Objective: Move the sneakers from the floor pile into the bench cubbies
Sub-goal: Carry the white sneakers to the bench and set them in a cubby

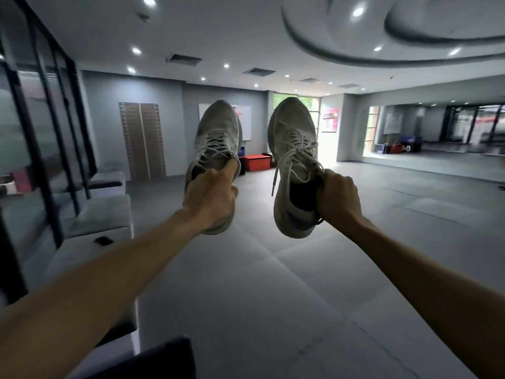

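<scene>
Both arms were stretched out in front, each hand carrying one worn grey lace-up sneaker well above the grey mat floor (273, 283). The left hand (210, 198) gripped the left sneaker (216, 132) by its collar, toe pointing away; the right hand (337, 198) clutched the right sneaker (293, 149) at its heel opening (a lace dangled loose). Grey cushioned benches (106, 217) stood along the left wall.

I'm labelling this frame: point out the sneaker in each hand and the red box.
Left-hand sneaker (216, 127): head view, on its laced upper.
Right-hand sneaker (293, 132): head view, on its laced upper.
Red box (257, 162): head view, on its front face.
</scene>
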The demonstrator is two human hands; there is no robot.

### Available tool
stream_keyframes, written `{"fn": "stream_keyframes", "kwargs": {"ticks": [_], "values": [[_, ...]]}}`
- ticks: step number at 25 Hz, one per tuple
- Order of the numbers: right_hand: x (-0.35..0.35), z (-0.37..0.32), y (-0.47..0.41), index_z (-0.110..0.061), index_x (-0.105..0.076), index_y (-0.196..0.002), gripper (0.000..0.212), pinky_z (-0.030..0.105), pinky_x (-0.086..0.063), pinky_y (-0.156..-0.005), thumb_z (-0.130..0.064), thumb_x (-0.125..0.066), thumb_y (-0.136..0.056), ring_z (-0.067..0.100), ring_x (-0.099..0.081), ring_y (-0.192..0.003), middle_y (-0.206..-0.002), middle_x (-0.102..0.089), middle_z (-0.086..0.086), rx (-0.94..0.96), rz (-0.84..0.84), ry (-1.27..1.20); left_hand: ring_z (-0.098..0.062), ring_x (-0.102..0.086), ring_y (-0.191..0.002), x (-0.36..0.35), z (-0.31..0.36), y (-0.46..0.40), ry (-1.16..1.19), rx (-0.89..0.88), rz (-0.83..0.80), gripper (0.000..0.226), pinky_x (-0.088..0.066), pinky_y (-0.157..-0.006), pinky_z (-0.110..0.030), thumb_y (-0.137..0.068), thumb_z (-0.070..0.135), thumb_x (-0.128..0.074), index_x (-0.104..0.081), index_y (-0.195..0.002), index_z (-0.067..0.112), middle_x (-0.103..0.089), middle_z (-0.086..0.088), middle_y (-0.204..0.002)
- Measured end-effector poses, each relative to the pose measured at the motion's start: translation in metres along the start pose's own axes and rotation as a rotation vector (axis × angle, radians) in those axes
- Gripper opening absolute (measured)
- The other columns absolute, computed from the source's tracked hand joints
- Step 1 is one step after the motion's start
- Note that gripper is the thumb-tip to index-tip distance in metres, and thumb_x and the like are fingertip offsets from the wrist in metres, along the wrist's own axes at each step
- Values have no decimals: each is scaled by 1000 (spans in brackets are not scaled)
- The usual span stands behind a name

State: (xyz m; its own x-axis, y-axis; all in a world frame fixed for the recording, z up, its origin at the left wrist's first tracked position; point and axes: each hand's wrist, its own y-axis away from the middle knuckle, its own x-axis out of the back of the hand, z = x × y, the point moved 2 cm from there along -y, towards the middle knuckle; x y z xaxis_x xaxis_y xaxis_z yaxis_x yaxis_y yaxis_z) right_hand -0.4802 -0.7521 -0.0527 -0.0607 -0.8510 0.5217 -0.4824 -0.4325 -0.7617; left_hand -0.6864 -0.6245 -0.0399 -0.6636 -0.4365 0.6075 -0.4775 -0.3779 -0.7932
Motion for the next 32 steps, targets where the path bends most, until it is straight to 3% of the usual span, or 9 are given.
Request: {"fn": "stream_keyframes", "kwargs": {"ticks": [5, 9, 13, 18, 26, 32], "values": [[-30, 91, -89, 0, -60, -89, 18, 40, -48, -61, -6, -44, -90, 40, -57, -71, -82, -64, 21, 32, 27, 21, -27, -41, -54, -94, 38, -82, 15, -14, 34, 23, -32, -52, -33, -85, 12, -53, -47, -107, 16, -49, -5, -64], [-70, 151, -166, 0, -61, -88, 17, 33, -34, -56, -6, -45, -88, 29, -42, -60, -76, -61, 21, 48, 48, 29, -26, -38, -51, -165, 47, -144, -17, 10, 52, 20, -31, -50, -32, -85, 13, -54, -46, -103, 16, -41, 0, -59], [-132, 193, -222, 0, -61, -89, 17, 32, -31, -58, -6, -45, -86, 34, -45, -63, -79, -62, 24, 37, 30, 8, -27, -39, -53, -236, 36, -192, -32, 39, 23, 19, -33, -51, -33, -86, 14, -52, -46, -104, 16, -46, -2, -62], [-243, 236, -296, -2, -60, -89, 16, 33, -33, -58, -7, -45, -87, 40, -55, -71, -81, -63, 23, 71, -12, 26, -18, -26, -44, -342, -8, -261, -52, 54, 48, 20, -27, -50, -32, -85, 10, -53, -48, -103, 15, -59, -10, -66], [-405, 264, -452, -2, -60, -88, 16, 34, -34, -58, -7, -45, -88, 32, -44, -63, -79, -62, 22, 29, 8, -19, -26, -41, -49, -477, -112, -400, -94, 21, 55, 18, -28, -49, -30, -84, 11, -54, -47, -101, 16, -59, -8, -63], [-527, 290, -538, -2, -60, -88, 17, 35, -37, -60, -9, -44, -87, 42, -55, -72, -83, -63, 25, 23, -33, -1, -39, -59, -63, -578, -178, -472, -115, 6, -3, 19, -33, -52, -34, -85, 13, -53, -46, -101, 17, -65, -14, -74]]}}
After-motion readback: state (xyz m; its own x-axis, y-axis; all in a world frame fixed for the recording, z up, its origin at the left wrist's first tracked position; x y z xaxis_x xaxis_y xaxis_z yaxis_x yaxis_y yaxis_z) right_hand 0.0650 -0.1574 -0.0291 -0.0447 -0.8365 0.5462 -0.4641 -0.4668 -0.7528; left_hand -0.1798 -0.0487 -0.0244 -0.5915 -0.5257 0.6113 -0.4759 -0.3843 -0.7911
